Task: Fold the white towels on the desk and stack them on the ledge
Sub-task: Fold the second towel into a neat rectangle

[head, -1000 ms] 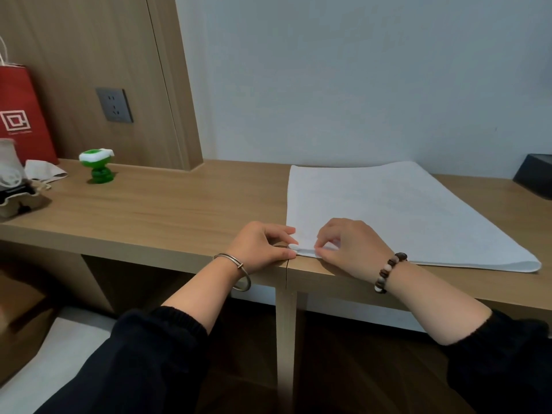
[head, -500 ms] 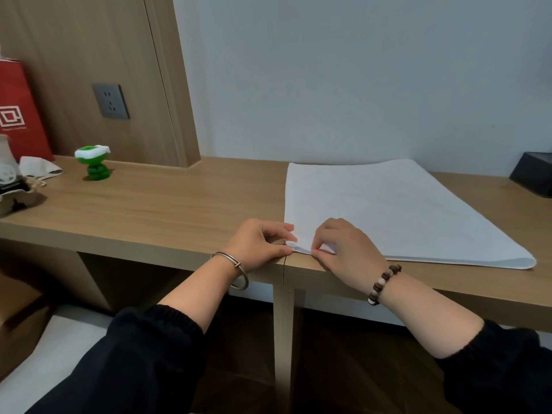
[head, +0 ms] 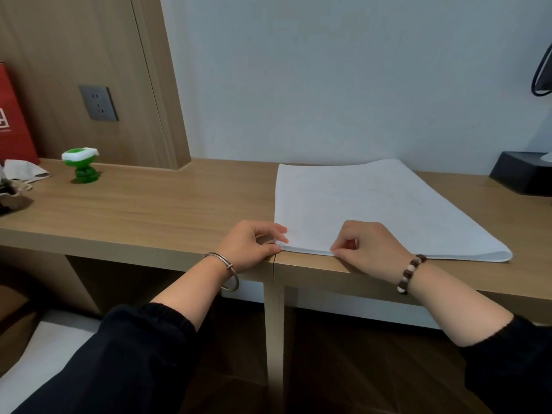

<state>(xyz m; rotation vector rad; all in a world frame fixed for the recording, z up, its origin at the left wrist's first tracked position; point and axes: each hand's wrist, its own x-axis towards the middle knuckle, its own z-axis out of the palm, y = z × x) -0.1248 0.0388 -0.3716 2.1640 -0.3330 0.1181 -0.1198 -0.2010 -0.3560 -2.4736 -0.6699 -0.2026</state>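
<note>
A white towel point(head: 364, 204) lies flat on the wooden desk point(head: 167, 210), folded over with its fold at the right end. My left hand point(head: 254, 245) pinches the towel's near left corner at the desk's front edge. My right hand point(head: 370, 246) pinches the same near edge a hand's width to the right, thumb under the layers. Both hands wear bracelets and black sleeves.
A green and white toy point(head: 82, 167) stands at the back left, beside a crumpled cloth point(head: 24, 171) and a red paper bag point(head: 13, 121). A black box point(head: 525, 173) sits at the far right. A wall socket point(head: 98, 103) is on the wood panel.
My right hand has slid to the right along the towel's near edge, away from my left hand. The left hand stays on the corner.
</note>
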